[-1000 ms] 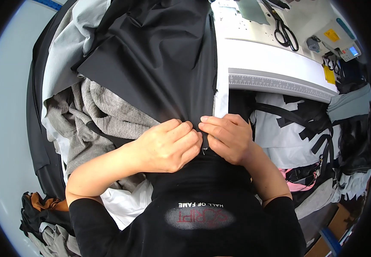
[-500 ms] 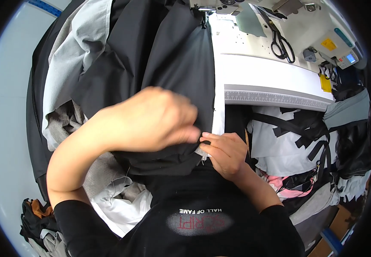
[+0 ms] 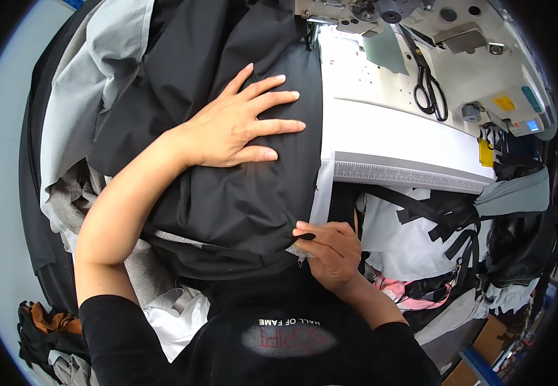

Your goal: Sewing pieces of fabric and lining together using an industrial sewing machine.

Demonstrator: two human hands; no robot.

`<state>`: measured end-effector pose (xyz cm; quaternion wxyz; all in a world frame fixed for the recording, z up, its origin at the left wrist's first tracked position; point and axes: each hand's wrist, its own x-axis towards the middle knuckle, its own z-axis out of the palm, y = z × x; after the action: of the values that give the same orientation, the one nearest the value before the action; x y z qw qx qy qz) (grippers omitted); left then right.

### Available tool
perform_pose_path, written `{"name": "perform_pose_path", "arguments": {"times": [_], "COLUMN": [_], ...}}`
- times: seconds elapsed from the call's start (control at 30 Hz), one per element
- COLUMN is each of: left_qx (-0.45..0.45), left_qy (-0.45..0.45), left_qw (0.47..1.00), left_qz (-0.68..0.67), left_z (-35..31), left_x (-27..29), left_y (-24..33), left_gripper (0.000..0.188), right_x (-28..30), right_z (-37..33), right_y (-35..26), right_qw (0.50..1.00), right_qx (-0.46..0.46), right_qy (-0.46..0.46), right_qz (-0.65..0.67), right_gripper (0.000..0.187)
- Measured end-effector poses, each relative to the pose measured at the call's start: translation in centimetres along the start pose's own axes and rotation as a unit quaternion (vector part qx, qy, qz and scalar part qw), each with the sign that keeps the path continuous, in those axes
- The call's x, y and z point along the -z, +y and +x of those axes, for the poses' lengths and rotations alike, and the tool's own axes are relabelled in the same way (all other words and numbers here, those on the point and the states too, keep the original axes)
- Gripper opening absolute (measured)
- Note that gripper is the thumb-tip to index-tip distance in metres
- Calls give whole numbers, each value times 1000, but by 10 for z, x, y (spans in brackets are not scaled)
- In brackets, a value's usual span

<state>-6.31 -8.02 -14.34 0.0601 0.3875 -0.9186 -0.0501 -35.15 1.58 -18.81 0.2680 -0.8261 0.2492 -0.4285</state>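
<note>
A large piece of black fabric (image 3: 227,199) spreads over the sewing table and down toward my lap. My left hand (image 3: 243,125) lies flat on it, palm down with fingers spread. At the fabric's near right corner, my right hand (image 3: 332,254) pinches the edge between thumb and fingers. A white strip (image 3: 321,192) runs along the right edge just beyond that hand. The far end of the fabric reaches under the sewing machine's presser foot (image 3: 311,32), which is partly out of view. Grey fabric (image 3: 140,273) peeks out beneath the black layer.
Black-handled scissors (image 3: 429,93) lie on the machine bed at the right. A grey ruler (image 3: 408,174) runs along the table's front edge. Fabric scraps (image 3: 414,231) pile up below it. Light grey cloth (image 3: 102,71) hangs at the left. Dark clothes (image 3: 50,328) lie lower left.
My left hand was closed and blurred near my right hand; it has moved away from me and opened flat on the fabric. My right hand keeps its pinch, slightly nearer to me.
</note>
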Motion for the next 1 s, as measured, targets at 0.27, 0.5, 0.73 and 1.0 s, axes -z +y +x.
{"name": "perform_pose_path", "arguments": {"times": [0.27, 0.5, 0.73, 1.0], "left_qx": [12, 40, 77, 100], "left_qy": [10, 28, 77, 110], "left_qw": [1000, 999, 994, 986], "left_qz": [-10, -5, 32, 79], "left_z": [15, 31, 50, 69], "left_x": [-3, -3, -9, -11], "left_y": [-39, -71, -109, -151], "left_gripper": [57, 49, 45, 45], "right_x": [-3, 3, 6, 16], "right_z": [31, 65, 98, 144], "right_y": [21, 46, 68, 96], "right_qw": [999, 995, 995, 990], "right_qx": [23, 66, 73, 94], "right_qy": [31, -3, -25, -96], "right_qz": [-22, -74, -67, -49], "right_gripper": [21, 14, 16, 27]}}
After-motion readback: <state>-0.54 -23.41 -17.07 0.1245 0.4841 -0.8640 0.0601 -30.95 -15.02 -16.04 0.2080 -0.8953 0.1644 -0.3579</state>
